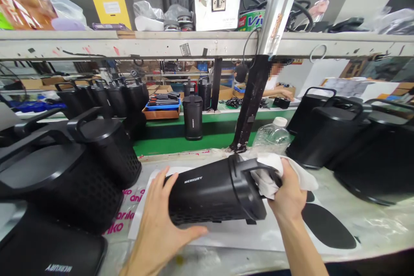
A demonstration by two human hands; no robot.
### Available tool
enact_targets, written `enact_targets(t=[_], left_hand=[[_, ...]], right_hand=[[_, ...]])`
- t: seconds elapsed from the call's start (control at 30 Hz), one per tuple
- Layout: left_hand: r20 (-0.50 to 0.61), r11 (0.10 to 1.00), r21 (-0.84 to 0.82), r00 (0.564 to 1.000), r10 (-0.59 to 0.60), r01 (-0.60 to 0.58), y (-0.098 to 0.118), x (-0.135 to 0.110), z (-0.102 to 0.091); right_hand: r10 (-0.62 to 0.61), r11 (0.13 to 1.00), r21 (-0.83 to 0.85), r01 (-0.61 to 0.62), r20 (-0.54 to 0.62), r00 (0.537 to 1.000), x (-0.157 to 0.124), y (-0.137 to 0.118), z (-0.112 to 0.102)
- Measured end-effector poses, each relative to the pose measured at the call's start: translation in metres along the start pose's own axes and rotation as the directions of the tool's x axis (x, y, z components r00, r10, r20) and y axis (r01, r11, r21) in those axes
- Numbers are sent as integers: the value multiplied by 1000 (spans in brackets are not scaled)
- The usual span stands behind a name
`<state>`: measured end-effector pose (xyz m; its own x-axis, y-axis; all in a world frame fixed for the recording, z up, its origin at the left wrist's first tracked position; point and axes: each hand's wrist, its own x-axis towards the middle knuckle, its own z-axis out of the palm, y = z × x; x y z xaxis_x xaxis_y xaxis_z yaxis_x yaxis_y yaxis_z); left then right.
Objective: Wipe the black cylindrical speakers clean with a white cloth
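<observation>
A black portable speaker marked MERKURY lies tilted on its side in front of me, its handle end to the right. My left hand cups its base end, fingers over the far side and thumb stretched along the near side. My right hand is closed around the speaker's carry handle together with a crumpled white cloth. Under the speaker is a white sheet, with a dark oval pad to the right.
Black speakers stand close on the left and right. Behind are a clear bottle, a dark post and another speaker on a green bench. A loaded shelf crosses above. A co-worker's arm shows beyond.
</observation>
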<state>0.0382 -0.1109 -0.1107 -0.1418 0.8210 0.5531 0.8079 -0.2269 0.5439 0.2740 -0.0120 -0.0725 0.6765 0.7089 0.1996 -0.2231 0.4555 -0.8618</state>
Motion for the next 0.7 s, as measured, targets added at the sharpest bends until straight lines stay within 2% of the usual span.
enact_targets(t=[0.1, 0.2, 0.27, 0.3, 0.33, 0.37, 0.4, 0.43, 0.5, 0.53, 0.57, 0.6, 0.67, 0.7], left_hand=[[103, 983, -20, 978, 182, -181, 25, 25, -4], [175, 962, -140, 951, 257, -234, 34, 44, -5], [164, 961, -194, 959, 231, -198, 33, 51, -5], [141, 963, -203, 968, 206, -175, 31, 52, -6], [115, 967, -203, 977, 178, -152, 29, 52, -6], [98, 972, -200, 984, 147, -126, 26, 52, -6], [89, 975, -201, 989, 119, -99, 23, 51, -6], [79, 975, -209, 993, 93, -74, 20, 50, -6], [68, 971, -239, 997, 47, -29, 15, 49, -6], [57, 966, -257, 998, 36, -20, 12, 49, -6], [44, 961, -276, 998, 42, -28, 10, 49, -7], [29, 955, -292, 998, 61, -50, 8, 49, -8], [-11, 947, -309, 996, 86, -85, 4, 49, -10], [-45, 946, -314, 997, 67, -78, 3, 49, -12]], right_hand=[[-103, 995, 22, 101, 149, 983, -12, -15, 18], [-105, 989, -67, 133, 319, 942, -15, -33, 28], [-115, 951, -237, 198, 321, 940, -14, -42, 24], [-173, 901, -343, 265, 276, 946, -14, -45, 19], [-281, 827, -434, 358, 233, 931, -16, -45, 11], [-409, 731, -490, 475, 244, 879, -22, -44, 4], [-525, 619, -490, 614, 323, 788, -29, -41, -3], [-600, 502, -436, 747, 446, 664, -39, -37, -7], [-592, 324, -212, 922, 715, 372, -63, -31, -6], [-537, 282, -106, 954, 806, 248, -74, -30, 0], [-478, 270, -46, 962, 860, 175, -83, -32, 10], [-443, 277, -27, 960, 883, 153, -90, -35, 21], [-416, 317, -13, 948, 897, 151, -96, -43, 40], [-425, 338, 22, 941, 896, 132, -97, -45, 45]])
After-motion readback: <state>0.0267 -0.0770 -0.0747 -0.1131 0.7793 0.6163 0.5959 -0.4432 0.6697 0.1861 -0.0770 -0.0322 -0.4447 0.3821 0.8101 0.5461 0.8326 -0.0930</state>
